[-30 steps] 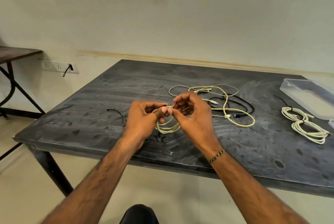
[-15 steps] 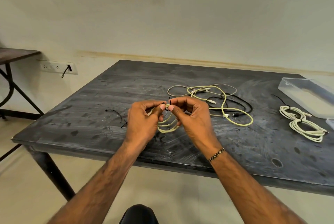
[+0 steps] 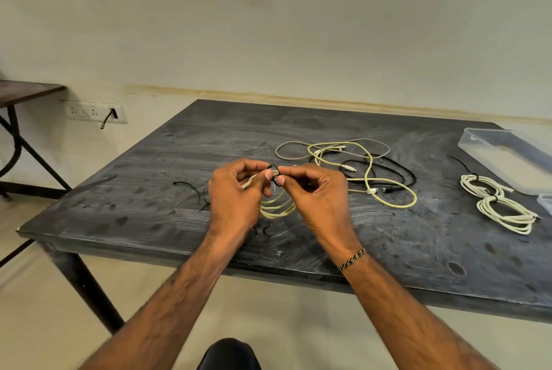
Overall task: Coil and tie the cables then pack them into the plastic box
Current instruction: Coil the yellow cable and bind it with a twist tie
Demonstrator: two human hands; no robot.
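Yellowish coiled cable [image 3: 276, 205] held up just above the dark worktop [image 3: 149, 211], between both hands, near the front edge. Left hand [image 3: 236, 193] fingers curled, thumb and forefinger pinching the top of the coil, loops hanging down at 6 o'clock below the fingertips. Right hand [image 3: 316, 193] also curled, thumb and forefinger pinching a thin black tie [image 3: 276, 175] at the top of the coil, fingertips of the two hands almost touching. Whether the tie is fully wrapped round the coil: cannot tell. Beaded bracelet [image 3: 352, 259] on the right wrist.

Loose cables [image 3: 370, 172], yellow, pale and black tangled together, lie on the worktop at 1 o'clock from the hands, apart from them. Tied white cable bundles [image 3: 498, 202], two coils with black ties, lie at 3 o'clock, well apart from the hands. Clear plastic box [image 3: 507, 157] sits at the right edge of the worktop, at 2 o'clock, just beyond the white bundles. Spare black ties [image 3: 191, 190] lie on the worktop at 9 o'clock, just beside the left hand. Wall socket strip [image 3: 94, 112] at 10 o'clock on the wall, small side table [image 3: 27, 91] at far left.
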